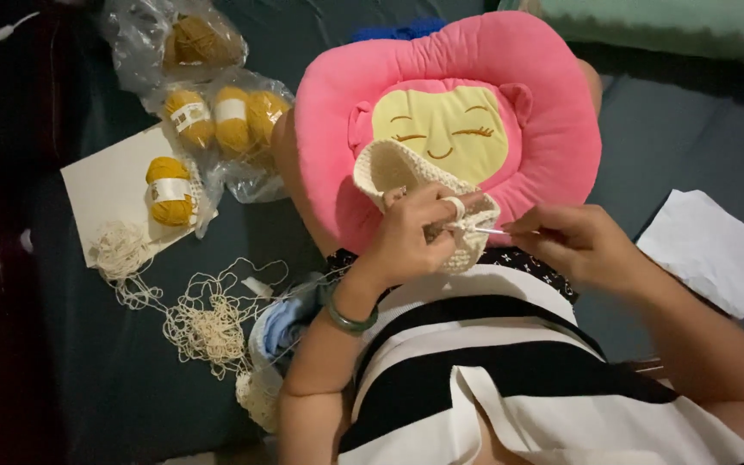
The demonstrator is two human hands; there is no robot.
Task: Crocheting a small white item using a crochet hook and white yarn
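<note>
Centre of frame: left hand (411, 237) pinches a cream crochet piece (428, 194), a small pouch-like form lying on a pink heart-shaped cushion (449, 112) in the person's lap. Left fingers curled and pressed onto the piece's lower right edge, with a loop of cream yarn over one finger. Right hand (574, 245) sits just right of it, fingers pressed together around a thin crochet hook (492, 231). The hook's long axis runs roughly level, tip pointing left into the edge of the piece; tip touches or is right at the stitches, can't tell which. Left hand is the one on the piece, right hand just beside it, joined by the hook. A green bangle (348, 317) is on the left wrist.

Containers: clear plastic bags (234, 120) at upper left hold mustard yarn balls (217, 116); one more ball (170, 191) lies on a white sheet (109, 185). Loose cream yarn (204, 323) is tangled at lower left on a dark surface. A white paper (708, 250) sits at right.
</note>
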